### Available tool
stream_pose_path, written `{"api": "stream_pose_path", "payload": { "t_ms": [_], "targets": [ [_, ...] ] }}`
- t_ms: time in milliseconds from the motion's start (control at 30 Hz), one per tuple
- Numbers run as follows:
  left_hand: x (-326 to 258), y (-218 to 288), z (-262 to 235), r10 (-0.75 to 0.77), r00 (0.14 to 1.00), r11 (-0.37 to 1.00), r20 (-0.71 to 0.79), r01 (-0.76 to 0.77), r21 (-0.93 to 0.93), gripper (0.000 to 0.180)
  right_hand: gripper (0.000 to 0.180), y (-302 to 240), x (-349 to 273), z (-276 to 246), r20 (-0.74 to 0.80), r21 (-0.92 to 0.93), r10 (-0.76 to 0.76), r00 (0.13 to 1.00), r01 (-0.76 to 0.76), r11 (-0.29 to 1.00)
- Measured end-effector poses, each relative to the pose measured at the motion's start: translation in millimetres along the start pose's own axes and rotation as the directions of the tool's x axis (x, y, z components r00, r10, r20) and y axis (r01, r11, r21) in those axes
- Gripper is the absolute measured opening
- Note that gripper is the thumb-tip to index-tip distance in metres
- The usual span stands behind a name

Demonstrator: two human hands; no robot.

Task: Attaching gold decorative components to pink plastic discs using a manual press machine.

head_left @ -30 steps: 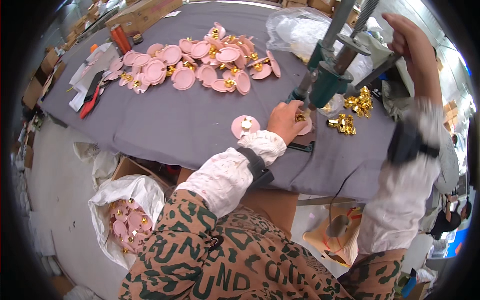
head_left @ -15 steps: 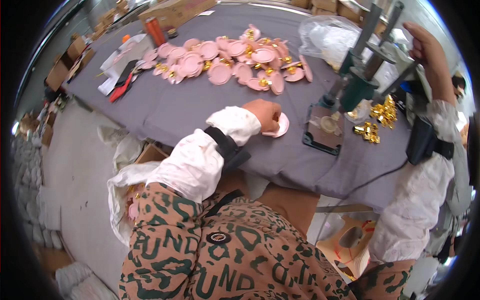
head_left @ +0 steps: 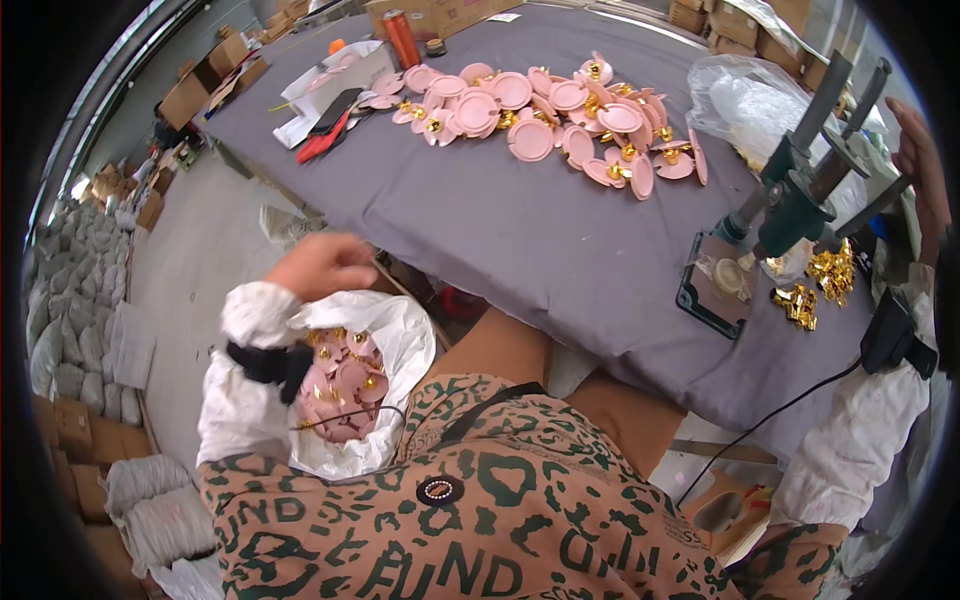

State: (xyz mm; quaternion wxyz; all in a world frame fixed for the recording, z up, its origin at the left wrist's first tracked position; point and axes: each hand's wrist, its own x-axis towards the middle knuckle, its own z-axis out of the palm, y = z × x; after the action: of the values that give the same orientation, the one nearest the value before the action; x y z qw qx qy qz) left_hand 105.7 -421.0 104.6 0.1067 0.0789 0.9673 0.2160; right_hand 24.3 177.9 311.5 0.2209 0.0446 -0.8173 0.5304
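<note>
My left hand [head_left: 320, 265] hangs just above the far rim of a white woven sack [head_left: 405, 335], left of the table. It is blurred, but its fingers look loosely apart with nothing visible in them. Pink round plastic pieces with gold fittings [head_left: 345, 380] fill the sack. My right hand [head_left: 920, 160] is raised at the far right, fingers stretched upward, by the lever end [head_left: 888, 198] of a green hand press [head_left: 795, 215]. Part of that hand runs into the dark rim of the picture. On the press base sits a pale round holder [head_left: 730, 277].
Many pink pieces [head_left: 530, 140] lie heaped across the grey-covered table [head_left: 480, 230]. Gold fittings [head_left: 830, 275] lie right of the press, clear plastic bags [head_left: 740, 100] behind it. At the far left are a red-and-black tool [head_left: 325, 135], a white box [head_left: 350, 75] and an orange can [head_left: 401, 38].
My left hand has moved from a pink piece on the table, left and down to the sack; that piece no longer lies there. The view has swung left. My right hand remains by the press lever.
</note>
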Motion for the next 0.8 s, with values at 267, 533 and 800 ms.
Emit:
{"api": "stream_pose_path", "payload": {
  "t_ms": [267,533,800],
  "targets": [
    [238.7,129.9,125.5,0.817,0.468,0.577,-0.338,-0.642,0.505,0.025,0.032,31.4,10.6,-11.2,-0.057,-0.017,0.021,0.998,-0.022,1.0],
    [245.3,130.5,132.2,0.51,0.77,0.766,-0.384,-0.609,-0.204,0.017,0.034,26.8,-2.5,-9.5,-0.088,-0.107,-0.018,0.996,0.009,0.994],
    [215.3,128.6,135.7,0.012,0.999,0.362,-0.039,-0.04,-0.931,0.005,0.041,33.2,10.4,-18.5,-0.151,-0.125,0.007,0.989,-0.026,0.992]
  ]
}}
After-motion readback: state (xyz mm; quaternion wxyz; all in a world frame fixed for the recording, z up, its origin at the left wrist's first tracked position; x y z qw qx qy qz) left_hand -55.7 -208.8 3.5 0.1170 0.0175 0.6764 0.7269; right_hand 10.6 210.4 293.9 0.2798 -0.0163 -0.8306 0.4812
